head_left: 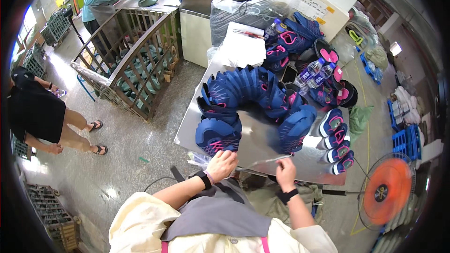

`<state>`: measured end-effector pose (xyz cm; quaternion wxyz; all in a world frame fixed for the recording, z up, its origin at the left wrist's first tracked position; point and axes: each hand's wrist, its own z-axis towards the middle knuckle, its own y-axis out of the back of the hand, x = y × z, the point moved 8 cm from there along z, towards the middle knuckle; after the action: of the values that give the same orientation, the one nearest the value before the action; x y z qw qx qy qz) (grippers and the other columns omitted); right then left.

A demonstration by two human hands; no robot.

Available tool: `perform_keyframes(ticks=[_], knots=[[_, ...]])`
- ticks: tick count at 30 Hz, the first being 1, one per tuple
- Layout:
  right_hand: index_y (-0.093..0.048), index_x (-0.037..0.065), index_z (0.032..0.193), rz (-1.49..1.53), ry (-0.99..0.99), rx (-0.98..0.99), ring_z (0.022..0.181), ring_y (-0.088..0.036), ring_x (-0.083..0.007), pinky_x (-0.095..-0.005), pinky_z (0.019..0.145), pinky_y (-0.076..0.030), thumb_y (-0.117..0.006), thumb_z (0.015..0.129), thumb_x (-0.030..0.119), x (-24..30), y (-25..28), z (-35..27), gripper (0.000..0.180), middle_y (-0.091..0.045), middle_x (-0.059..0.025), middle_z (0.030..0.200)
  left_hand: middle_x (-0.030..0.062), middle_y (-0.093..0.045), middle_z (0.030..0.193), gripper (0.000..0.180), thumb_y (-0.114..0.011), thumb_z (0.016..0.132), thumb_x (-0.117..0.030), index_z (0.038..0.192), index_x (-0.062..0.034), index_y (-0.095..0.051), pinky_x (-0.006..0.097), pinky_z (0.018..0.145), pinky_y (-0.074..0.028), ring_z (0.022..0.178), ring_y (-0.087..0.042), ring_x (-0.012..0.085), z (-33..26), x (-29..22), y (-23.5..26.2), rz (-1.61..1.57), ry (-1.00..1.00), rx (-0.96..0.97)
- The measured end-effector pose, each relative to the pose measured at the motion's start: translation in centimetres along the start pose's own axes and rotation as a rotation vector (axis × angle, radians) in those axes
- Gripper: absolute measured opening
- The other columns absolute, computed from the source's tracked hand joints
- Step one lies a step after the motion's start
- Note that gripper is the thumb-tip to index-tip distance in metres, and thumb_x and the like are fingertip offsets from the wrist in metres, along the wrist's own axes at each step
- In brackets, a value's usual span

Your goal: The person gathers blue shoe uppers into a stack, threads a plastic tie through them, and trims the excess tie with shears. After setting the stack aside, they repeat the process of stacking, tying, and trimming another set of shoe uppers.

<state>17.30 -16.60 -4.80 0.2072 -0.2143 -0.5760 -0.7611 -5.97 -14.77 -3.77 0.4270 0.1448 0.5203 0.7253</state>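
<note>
My left hand (221,164) rests at the near edge of the metal table (255,143), fingers curled on the toe of the nearest blue and pink shoe upper (217,137). My right hand (284,169) pinches one end of a thin pale strip (262,162) that runs between both hands. A long curved row of blue and pink shoe uppers (255,89) arcs across the table in front of me, ending at another stack (295,129) above my right hand. Both wrists wear dark bands.
Finished blue and pink shoes (335,140) line the table's right side, with water bottles (311,71) and white papers (241,44) farther back. A wooden slatted crate (136,61) stands left. An orange fan (388,189) is at right. Two people stand at left.
</note>
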Motion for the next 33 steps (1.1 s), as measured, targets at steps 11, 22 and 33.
perform_keyframes(ticks=[11, 22, 33], knots=[[-0.058, 0.006, 0.095, 1.115, -0.809, 0.734, 0.052, -0.050, -0.0080, -0.0208, 0.044, -0.037, -0.054, 0.088, 0.029, 6.8, -14.7, -2.6, 0.025, -0.054, 0.0009, 0.066, 0.0082, -0.058, 0.098, 0.032, -0.055, 0.066, -0.003, 0.098, -0.0051, -0.056, 0.034, 0.080, -0.045, 0.093, -0.056, 0.0247, -2.2, -0.2, 1.0, -0.469, -0.137, -0.080], [-0.061, 0.004, 0.076, 0.440, -0.014, 0.646, 0.052, -0.053, -0.0268, -0.0308, 0.051, -0.041, -0.056, 0.083, 0.019, 8.6, -3.0, -4.4, 0.018, -0.054, -0.0135, 0.058, -0.0014, -0.043, 0.130, 0.025, -0.053, 0.077, -0.022, 0.102, -0.0188, -0.057, 0.038, 0.100, -0.028, 0.127, -0.031, 0.0192, 2.7, 3.4, -1.7, 0.107, -0.226, 0.216], [-0.062, 0.003, 0.091, 0.450, -0.667, 1.201, 0.058, -0.050, -0.0119, -0.0263, 0.056, -0.041, -0.053, 0.087, 0.020, -3.7, 3.0, -14.6, 0.019, -0.056, 0.0004, 0.066, -0.0012, -0.041, 0.132, 0.030, -0.049, 0.080, -0.020, 0.108, -0.0151, -0.059, 0.036, 0.102, -0.027, 0.128, -0.029, 0.0170, 3.0, 3.7, -2.2, 0.105, -0.197, 0.294]])
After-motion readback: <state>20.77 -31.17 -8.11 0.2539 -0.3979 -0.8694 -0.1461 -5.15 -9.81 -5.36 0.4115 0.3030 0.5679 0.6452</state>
